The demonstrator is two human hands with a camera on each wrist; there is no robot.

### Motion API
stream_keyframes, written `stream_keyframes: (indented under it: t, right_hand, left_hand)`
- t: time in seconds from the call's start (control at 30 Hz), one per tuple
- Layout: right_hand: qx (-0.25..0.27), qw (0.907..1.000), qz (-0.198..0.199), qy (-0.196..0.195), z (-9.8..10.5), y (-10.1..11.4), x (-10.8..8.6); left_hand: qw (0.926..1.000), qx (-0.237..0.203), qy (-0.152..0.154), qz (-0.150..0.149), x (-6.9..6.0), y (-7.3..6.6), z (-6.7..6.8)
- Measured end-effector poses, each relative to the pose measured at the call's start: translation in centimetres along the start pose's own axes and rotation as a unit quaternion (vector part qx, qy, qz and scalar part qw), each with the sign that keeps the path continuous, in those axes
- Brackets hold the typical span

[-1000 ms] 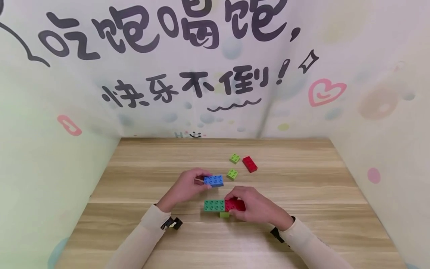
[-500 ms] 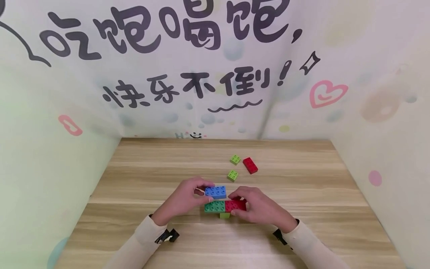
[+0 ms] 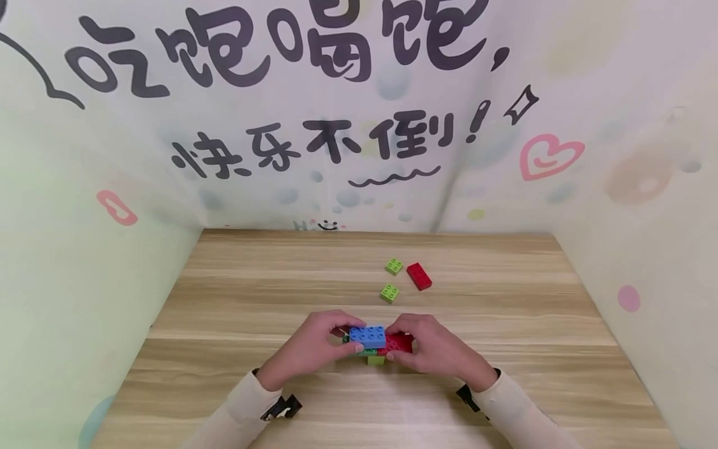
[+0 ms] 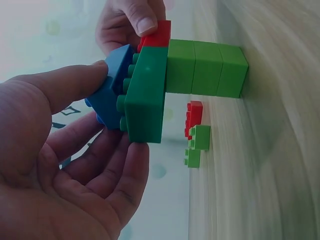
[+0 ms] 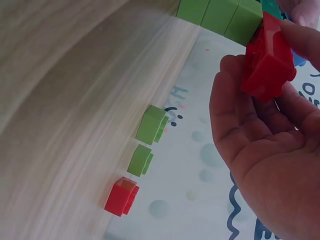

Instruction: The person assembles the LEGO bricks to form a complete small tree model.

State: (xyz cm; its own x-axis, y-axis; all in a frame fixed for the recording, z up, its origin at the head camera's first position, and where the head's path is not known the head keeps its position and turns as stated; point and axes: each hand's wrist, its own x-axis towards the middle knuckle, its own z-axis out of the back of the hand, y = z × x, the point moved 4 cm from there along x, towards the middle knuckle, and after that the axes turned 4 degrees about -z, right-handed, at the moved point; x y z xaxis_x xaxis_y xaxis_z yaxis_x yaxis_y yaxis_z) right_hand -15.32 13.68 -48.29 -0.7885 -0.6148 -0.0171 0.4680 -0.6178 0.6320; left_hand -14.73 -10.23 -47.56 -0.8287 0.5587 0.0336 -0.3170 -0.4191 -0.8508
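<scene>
Blue brick (image 3: 367, 337) held just above a lime-green column (image 4: 206, 69).
Nearest to us, pale sleeves (image 3: 247, 399) lie to either side of the column, which is three bricks high and stands upright on the bench (image 3: 224, 274). On top of it, end to end, sit a dark green brick (image 4: 146, 95) reaching out to its left and a red brick (image 5: 272, 65) reaching out to its right. Left of the column, the left hand (image 3: 314, 344) has its fingers clamped on the blue brick, tilted over the green one's studs; I can't tell whether they touch. Right of the column, the right hand (image 3: 430, 347) has its fingers pinched round the red brick. Beyond the column, two loose lime bricks (image 3: 389, 293) and a loose red block (image 3: 419, 276) lie studs up, and behind everything rises a wall (image 3: 269, 206) with dark lettering.
</scene>
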Motion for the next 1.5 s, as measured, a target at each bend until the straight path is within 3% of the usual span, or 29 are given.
stream_keyframes:
  t: [0.43, 1.03, 1.3, 1.5]
  right_hand:
    - [0.008, 0.9999, -0.009, 0.006, -0.1, 0.0, -0.1]
    - [0.013, 0.9999, -0.006, -0.001, 0.1, -0.1, -0.3]
    - [0.045, 0.9989, -0.006, 0.013, 0.5, -0.5, 0.2]
    - [0.053, 0.9985, -0.007, -0.012, 1.0, -1.0, 1.6]
  left_hand:
    - [0.9984, 0.053, -0.014, -0.013, -0.5, -1.0, -0.8]
    - [0.9971, 0.061, -0.025, -0.039, -0.5, -1.2, -1.5]
    - [0.9974, 0.068, -0.013, -0.018, -0.4, -0.9, -1.3]
    - [0.9960, 0.086, -0.014, -0.023, -0.5, -0.6, -1.4]
